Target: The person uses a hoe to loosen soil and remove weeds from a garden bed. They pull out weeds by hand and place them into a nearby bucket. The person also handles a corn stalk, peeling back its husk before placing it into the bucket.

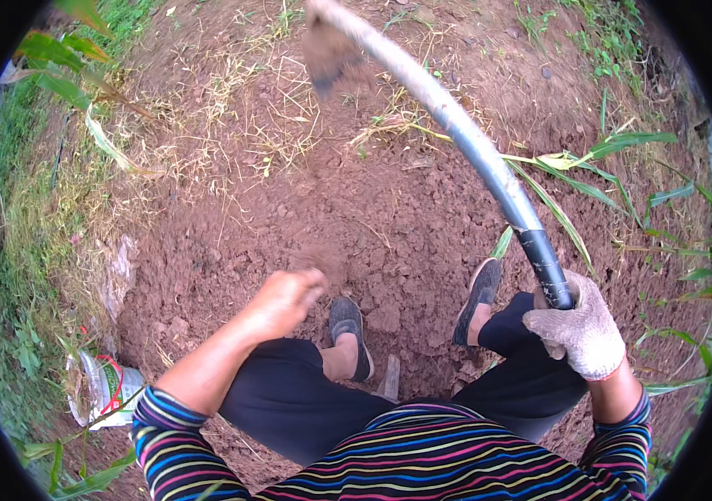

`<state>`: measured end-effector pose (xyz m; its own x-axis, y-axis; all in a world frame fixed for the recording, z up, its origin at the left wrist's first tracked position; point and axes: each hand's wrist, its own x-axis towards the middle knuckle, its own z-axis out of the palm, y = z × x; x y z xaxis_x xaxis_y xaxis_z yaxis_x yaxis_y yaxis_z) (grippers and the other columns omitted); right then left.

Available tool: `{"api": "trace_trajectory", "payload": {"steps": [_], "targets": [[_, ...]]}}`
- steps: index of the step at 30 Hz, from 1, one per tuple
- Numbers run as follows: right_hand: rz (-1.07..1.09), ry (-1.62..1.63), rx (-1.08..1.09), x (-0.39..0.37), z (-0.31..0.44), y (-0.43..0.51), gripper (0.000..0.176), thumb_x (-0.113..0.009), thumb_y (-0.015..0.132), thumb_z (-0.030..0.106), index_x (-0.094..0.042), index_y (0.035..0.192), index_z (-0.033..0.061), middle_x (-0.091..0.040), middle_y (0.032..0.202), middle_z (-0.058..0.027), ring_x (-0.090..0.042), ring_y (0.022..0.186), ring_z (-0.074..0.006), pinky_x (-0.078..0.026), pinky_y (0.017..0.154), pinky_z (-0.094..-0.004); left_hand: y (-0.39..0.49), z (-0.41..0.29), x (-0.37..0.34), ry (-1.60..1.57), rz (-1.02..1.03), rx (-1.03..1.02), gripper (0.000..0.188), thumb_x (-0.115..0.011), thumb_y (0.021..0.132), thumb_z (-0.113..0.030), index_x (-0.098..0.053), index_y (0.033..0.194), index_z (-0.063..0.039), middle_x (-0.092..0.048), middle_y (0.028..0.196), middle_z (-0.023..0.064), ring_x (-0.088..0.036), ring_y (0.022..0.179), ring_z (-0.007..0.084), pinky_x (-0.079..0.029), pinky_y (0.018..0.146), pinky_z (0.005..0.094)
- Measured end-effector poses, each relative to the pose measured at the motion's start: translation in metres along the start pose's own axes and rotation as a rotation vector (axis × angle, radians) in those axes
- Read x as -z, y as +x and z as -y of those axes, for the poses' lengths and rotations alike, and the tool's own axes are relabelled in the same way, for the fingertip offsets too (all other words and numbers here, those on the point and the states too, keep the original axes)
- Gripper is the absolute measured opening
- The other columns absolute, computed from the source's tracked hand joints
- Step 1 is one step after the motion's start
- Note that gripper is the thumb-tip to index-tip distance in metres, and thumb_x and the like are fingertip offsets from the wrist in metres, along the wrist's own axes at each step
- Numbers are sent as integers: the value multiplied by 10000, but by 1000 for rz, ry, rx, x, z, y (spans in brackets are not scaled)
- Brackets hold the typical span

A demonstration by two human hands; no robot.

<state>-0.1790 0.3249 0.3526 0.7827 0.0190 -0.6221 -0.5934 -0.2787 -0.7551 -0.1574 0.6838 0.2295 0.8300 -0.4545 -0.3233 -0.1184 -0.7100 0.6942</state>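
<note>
My right hand [578,325], in a pale knitted work glove, grips the black-wrapped end of the long handle of a hoe [487,163]. The handle runs up and to the left, and the blurred, soil-covered hoe blade [331,56] shows at the top, over the straw-strewn ground. My bare left hand [290,300] is above my left knee, apart from the handle, with its fingers curled. A brown blur of loose soil [318,255] shows just beyond its fingertips. Whether anything remains in the fingers is not clear.
Reddish-brown broken soil [393,206] surrounds my dark shoes. Dry straw [255,125] lies farther ahead. A white bucket [121,388] with a red handle is at the lower left. Green maize leaves [581,163] reach in from the right; others hang at the upper left. A wooden piece [389,376] lies between my legs.
</note>
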Motion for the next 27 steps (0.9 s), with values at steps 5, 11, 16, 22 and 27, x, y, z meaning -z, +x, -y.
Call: {"api": "trace_trajectory", "payload": {"steps": [5, 11, 16, 22, 27], "targets": [[138, 151, -251, 11, -12, 21, 190, -673, 788, 112, -488, 778, 69, -449, 554, -1, -405, 385, -95, -296, 357, -233, 72, 11, -38, 339, 313, -112, 154, -520, 881, -88, -594, 994, -15, -641, 945, 223, -612, 918, 415, -498, 773, 486], [234, 451, -562, 15, -27, 54, 164, -639, 854, 170, -525, 799, 66, -448, 601, 12, -417, 456, -78, -300, 390, -232, 173, 51, -91, 601, 260, -91, 273, -425, 898, -134, -591, 1098, -51, -617, 1125, 178, -580, 1079, 363, -492, 869, 448], [265, 491, -587, 6, -28, 57, 220, -648, 879, 198, -478, 803, 81, -504, 625, -20, -482, 471, -110, -346, 402, -244, 230, 95, -143, 787, 334, -54, 390, -423, 918, -167, -538, 1290, -168, -468, 1397, 71, -416, 1312, 319, -451, 987, 453], [310, 530, -596, 4, -29, 62, 248, -677, 870, 243, -513, 816, 65, -508, 625, -14, -494, 461, -107, -373, 408, -234, 235, 109, -171, 652, 311, 106, 286, -487, 894, -144, -583, 1163, -135, -460, 1370, 65, -376, 1308, 357, -428, 976, 528], [337, 420, -541, -2, -31, 64, 347, -689, 862, 330, -522, 691, 78, -493, 550, -1, -492, 447, -94, -368, 389, -222, 230, 112, -176, 613, 222, 82, 233, -503, 886, -163, -605, 1089, -111, -557, 1228, 91, -418, 1280, 318, -423, 960, 505]]}}
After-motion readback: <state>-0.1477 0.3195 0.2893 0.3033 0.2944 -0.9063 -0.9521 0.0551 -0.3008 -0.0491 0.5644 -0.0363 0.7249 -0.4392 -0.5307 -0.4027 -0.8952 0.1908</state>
